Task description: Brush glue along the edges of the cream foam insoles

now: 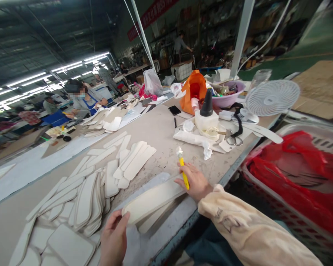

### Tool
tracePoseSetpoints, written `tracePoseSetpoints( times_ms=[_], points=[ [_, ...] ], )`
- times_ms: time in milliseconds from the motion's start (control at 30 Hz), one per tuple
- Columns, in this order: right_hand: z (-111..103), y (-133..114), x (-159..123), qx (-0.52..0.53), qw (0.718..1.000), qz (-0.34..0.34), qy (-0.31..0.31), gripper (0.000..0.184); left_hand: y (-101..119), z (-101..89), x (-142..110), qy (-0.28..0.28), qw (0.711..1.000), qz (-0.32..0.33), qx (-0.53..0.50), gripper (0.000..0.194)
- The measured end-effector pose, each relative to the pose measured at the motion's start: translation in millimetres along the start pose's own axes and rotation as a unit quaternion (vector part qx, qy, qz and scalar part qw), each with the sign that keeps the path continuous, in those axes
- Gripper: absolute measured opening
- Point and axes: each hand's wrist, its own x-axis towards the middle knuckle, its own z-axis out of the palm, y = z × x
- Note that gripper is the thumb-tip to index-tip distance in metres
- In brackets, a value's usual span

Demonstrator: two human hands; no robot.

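My right hand grips a yellow-handled glue brush, its white bristles pointing up and away from me. Its fingers also rest on the far end of a long cream sole-shaped piece lying at the near edge of the worktable. My left hand pinches the near end of that same piece, thumb on top. More cream pieces lie beneath it. Several similar cream pieces are spread in overlapping rows to the left.
A white glue bottle with a black nozzle, scissors, a white fan, an orange bag and a purple bowl stand at the back right. A basket lined with red plastic sits right of the table. Other people work far left.
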Motion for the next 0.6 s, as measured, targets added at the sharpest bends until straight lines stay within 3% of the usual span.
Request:
tracePoseSetpoints(
  times_ms=[133, 267, 333, 467, 600],
  points=[
    [-2, -3, 0, 0.108, 0.994, 0.01, -0.008, 0.021, 35, 22.4, 1, -0.046, 0.97, -0.055, -0.23, 0.026],
    [-2, -8, -3, 0.21, 0.976, 0.025, -0.04, 0.024, 69, 48.3, 9, -0.026, 0.947, -0.07, -0.312, 0.008],
    [-3, -11, -4, 0.261, 0.964, 0.03, -0.042, 0.024, 84, 58.1, 13, -0.011, 0.935, -0.096, -0.342, 0.01],
    [-2, -15, -5, 0.367, 0.929, 0.056, -0.012, 0.026, 108, 63.6, 21, -0.015, 0.915, -0.125, -0.384, 0.021],
    [2, -20, -1, 0.44, 0.885, 0.14, 0.059, 0.033, 115, 58.2, 27, -0.026, 0.898, -0.12, -0.422, 0.025]
  ],
)
